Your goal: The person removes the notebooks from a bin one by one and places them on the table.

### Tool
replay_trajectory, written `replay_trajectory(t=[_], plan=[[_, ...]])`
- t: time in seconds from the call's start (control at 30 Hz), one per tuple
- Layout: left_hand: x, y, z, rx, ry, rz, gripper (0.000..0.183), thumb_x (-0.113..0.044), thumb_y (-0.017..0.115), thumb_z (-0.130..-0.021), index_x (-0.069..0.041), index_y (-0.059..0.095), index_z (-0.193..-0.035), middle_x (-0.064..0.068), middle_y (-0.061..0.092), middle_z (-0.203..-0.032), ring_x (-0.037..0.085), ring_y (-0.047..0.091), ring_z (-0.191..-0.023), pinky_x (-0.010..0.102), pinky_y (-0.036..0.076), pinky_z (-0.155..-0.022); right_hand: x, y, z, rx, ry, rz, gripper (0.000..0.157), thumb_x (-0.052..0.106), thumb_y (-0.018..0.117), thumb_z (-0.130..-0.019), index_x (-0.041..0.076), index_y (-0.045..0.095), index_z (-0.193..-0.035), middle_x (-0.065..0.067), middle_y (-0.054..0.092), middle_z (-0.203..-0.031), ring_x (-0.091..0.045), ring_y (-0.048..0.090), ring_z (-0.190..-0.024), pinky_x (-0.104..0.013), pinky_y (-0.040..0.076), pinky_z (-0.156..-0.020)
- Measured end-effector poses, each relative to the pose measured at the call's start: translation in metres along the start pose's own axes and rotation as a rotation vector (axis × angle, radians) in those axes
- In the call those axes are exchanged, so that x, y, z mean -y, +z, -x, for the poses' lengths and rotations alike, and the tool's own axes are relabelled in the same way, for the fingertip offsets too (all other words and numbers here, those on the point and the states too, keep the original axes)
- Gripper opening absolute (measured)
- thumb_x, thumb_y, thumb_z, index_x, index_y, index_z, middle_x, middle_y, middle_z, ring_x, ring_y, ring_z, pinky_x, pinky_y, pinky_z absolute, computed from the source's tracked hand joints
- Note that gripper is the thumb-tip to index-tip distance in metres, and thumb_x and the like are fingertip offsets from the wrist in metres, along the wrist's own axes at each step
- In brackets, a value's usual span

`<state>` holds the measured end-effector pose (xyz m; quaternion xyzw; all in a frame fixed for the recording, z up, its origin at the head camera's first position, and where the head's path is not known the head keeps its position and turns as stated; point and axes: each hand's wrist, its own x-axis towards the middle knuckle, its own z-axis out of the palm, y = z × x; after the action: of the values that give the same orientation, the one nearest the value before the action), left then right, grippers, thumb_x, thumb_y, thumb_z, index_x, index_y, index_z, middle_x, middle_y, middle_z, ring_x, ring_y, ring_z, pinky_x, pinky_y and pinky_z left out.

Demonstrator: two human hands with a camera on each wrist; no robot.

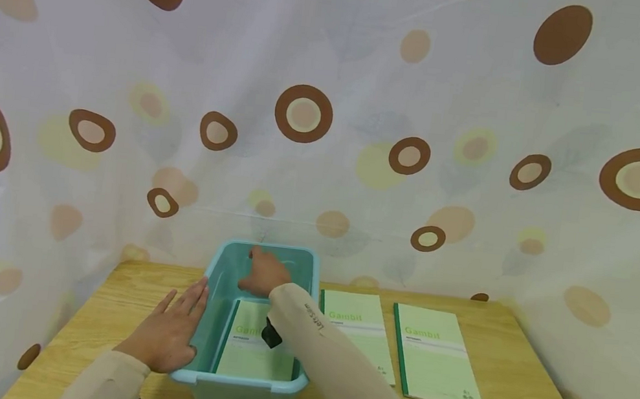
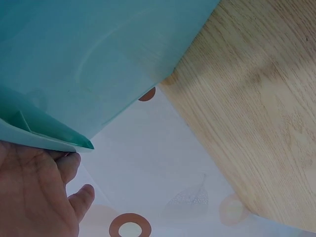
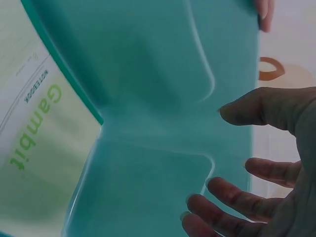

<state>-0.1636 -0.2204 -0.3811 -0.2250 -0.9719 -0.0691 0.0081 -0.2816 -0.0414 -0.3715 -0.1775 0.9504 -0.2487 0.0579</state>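
Note:
A light-blue plastic bin (image 1: 240,397) stands on the table, with a green-spined "Gambit" notebook (image 1: 257,352) lying flat on its floor. My left hand (image 1: 168,330) rests along the bin's left rim, fingers extended; in the left wrist view the fingers (image 2: 69,168) touch the rim from outside. Over the far end of the bin is my right hand (image 1: 266,273), past the notebook's top edge. The right wrist view shows its fingers (image 3: 237,197) and thumb spread apart, holding nothing, with the notebook (image 3: 39,128) below on the bin's floor.
Two more green-spined notebooks lie to the right of the bin: a nearer notebook (image 1: 352,307) partly hidden behind my right sleeve, and a farther notebook (image 1: 438,358) in full view. A patterned curtain (image 1: 322,180) hangs behind the wooden table (image 1: 517,389).

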Motion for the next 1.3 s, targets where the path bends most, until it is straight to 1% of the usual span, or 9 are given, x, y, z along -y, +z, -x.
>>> replay_trajectory(t=[0.1, 0.23, 0.4, 0.57, 0.7, 0.87, 1.1, 1.17, 1.3], plan=[[0.003, -0.002, 0.002, -0.022, 0.005, -0.018, 0.078, -0.011, 0.054, -0.072, 0.016, 0.031, -0.142, 0.027, 0.023, -0.153, 0.041, 0.028, -0.14, 0.061, 0.019, -0.11, 0.0, 0.008, -0.009, 0.021, 0.018, 0.036, 0.06, 0.029, 0.07, -0.086, 0.013, 0.046, -0.138, -0.007, 0.059, -0.125, -0.022, 0.06, -0.104, -0.036, 0.051, -0.074], [0.004, -0.003, 0.003, -0.01, 0.011, -0.014, 0.078, -0.009, 0.053, -0.072, 0.016, 0.03, -0.142, 0.027, 0.022, -0.154, 0.04, 0.026, -0.14, 0.061, 0.019, -0.11, 0.002, 0.018, -0.018, 0.06, 0.077, 0.052, 0.07, 0.031, 0.072, -0.084, 0.013, 0.041, -0.144, -0.007, 0.055, -0.134, -0.025, 0.055, -0.118, -0.039, 0.051, -0.087], [0.003, -0.002, 0.001, -0.004, 0.016, -0.009, 0.078, -0.009, 0.052, -0.072, 0.015, 0.03, -0.143, 0.027, 0.021, -0.155, 0.04, 0.026, -0.141, 0.061, 0.019, -0.11, 0.001, 0.038, -0.025, 0.062, 0.143, 0.108, 0.078, 0.034, 0.076, -0.079, 0.012, 0.042, -0.145, -0.01, 0.056, -0.133, -0.029, 0.055, -0.119, -0.043, 0.049, -0.093], [0.002, -0.001, -0.001, 0.003, 0.003, -0.007, 0.078, -0.01, 0.052, -0.073, 0.015, 0.029, -0.143, 0.027, 0.02, -0.155, 0.04, 0.025, -0.141, 0.061, 0.018, -0.111, -0.005, 0.068, -0.032, 0.065, 0.152, 0.163, 0.073, 0.035, 0.078, -0.077, 0.013, 0.047, -0.139, -0.011, 0.055, -0.131, -0.029, 0.051, -0.121, -0.047, 0.043, -0.098], [0.0, 0.0, -0.001, 0.012, -0.014, 0.006, 0.079, -0.01, 0.052, -0.073, 0.015, 0.028, -0.144, 0.026, 0.018, -0.156, 0.039, 0.022, -0.142, 0.061, 0.016, -0.111, -0.009, 0.08, -0.033, 0.11, 0.152, 0.178, 0.067, 0.032, 0.079, -0.076, 0.014, 0.052, -0.135, -0.009, 0.054, -0.132, -0.026, 0.049, -0.123, -0.047, 0.04, -0.1], [-0.001, -0.002, 0.0, 0.019, -0.019, 0.006, 0.079, -0.01, 0.052, -0.073, 0.015, 0.028, -0.144, 0.026, 0.018, -0.155, 0.04, 0.024, -0.142, 0.061, 0.016, -0.111, -0.015, 0.089, -0.037, 0.152, 0.149, 0.2, 0.064, 0.032, 0.08, -0.076, 0.013, 0.054, -0.131, -0.007, 0.056, -0.13, -0.024, 0.051, -0.121, -0.045, 0.042, -0.1], [-0.002, -0.004, 0.0, 0.024, -0.026, -0.01, 0.079, -0.011, 0.052, -0.074, 0.014, 0.028, -0.145, 0.026, 0.018, -0.156, 0.039, 0.023, -0.142, 0.061, 0.017, -0.111, -0.019, 0.086, -0.032, 0.35, 0.15, 0.057, 0.03, 0.019, 0.079, -0.079, 0.008, 0.067, -0.104, -0.006, 0.063, -0.098, -0.023, 0.061, -0.088, -0.036, 0.053, -0.075], [-0.003, -0.003, 0.0, 0.03, -0.03, -0.006, 0.078, -0.011, 0.052, -0.075, 0.014, 0.027, -0.145, 0.026, 0.018, -0.156, 0.039, 0.023, -0.142, 0.06, 0.016, -0.111, -0.019, 0.084, -0.03, 0.364, 0.151, 0.07, 0.032, 0.02, 0.079, -0.079, 0.008, 0.067, -0.106, -0.006, 0.064, -0.1, -0.023, 0.062, -0.091, -0.037, 0.053, -0.077], [-0.002, -0.002, 0.0, 0.029, -0.032, -0.006, 0.078, -0.011, 0.052, -0.075, 0.014, 0.027, -0.145, 0.025, 0.018, -0.156, 0.038, 0.023, -0.142, 0.06, 0.017, -0.111, -0.016, 0.08, -0.027, 0.339, 0.146, 0.128, 0.037, 0.023, 0.078, -0.08, 0.008, 0.065, -0.112, -0.009, 0.064, -0.108, -0.026, 0.061, -0.102, -0.046, 0.048, -0.093]])
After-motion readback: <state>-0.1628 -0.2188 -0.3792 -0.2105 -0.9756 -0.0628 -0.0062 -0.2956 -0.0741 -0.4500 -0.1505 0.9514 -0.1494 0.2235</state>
